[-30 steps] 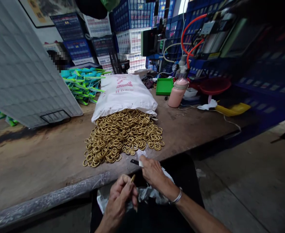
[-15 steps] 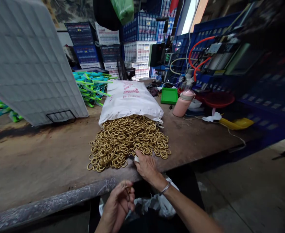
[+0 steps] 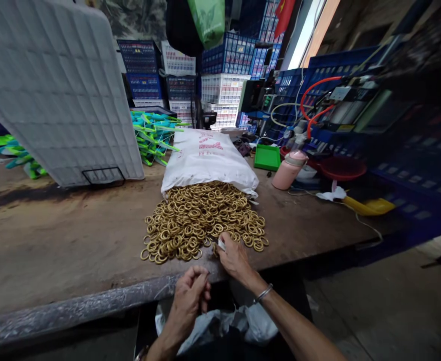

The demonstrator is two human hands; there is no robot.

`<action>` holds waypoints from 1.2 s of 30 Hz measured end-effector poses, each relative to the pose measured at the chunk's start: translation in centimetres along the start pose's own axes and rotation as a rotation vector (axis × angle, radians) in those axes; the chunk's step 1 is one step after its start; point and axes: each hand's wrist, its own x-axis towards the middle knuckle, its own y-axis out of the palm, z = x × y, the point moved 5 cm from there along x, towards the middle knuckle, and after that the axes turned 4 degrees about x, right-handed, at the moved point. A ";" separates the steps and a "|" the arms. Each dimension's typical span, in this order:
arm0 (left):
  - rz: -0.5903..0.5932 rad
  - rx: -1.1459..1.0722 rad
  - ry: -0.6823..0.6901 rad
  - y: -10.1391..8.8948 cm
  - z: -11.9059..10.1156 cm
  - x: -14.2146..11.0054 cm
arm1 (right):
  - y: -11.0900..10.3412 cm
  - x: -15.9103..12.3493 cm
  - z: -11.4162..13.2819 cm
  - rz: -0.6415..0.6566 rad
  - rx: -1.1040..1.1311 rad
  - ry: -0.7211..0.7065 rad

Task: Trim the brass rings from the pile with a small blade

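Head view: white sack (image 3: 210, 159) lies on the table (image 3: 103, 228), brass-coloured rings (image 3: 201, 215) heaped at its near mouth. My right hand (image 3: 235, 256), fingers bent, pinches something small and white (image 3: 221, 244) at the heap's near edge. My left hand (image 3: 191, 296), near and left of it, is curled, thumb toward fingers; cannot tell if it grips anything.

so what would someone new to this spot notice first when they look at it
Probably the heap of brass-coloured rings, spilling from the mouth of a white sack in the middle of the table. Next, the big pale ribbed panel leaning at the left, and the bright red tubing that curves above the pink bottle at the right.
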 end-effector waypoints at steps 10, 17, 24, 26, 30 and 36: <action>-0.079 0.174 0.133 0.6 -2.4 2.3 | -0.9 -0.9 0.0 -0.003 0.304 -0.102; -0.034 0.221 0.264 1.7 -3.0 3.2 | -0.8 -1.8 1.3 0.062 0.506 -0.129; -0.049 0.113 0.076 0.8 -2.1 3.6 | 0.5 -1.7 0.2 0.159 0.759 0.139; -0.046 0.095 0.088 0.8 -2.2 3.6 | 0.8 -1.8 0.4 0.169 0.772 0.127; -0.043 0.156 0.122 1.0 -2.4 3.6 | 1.1 -1.9 1.3 0.161 0.754 0.065; -0.086 0.220 0.207 0.8 -2.3 3.6 | 0.3 -1.4 1.4 0.092 0.483 -0.068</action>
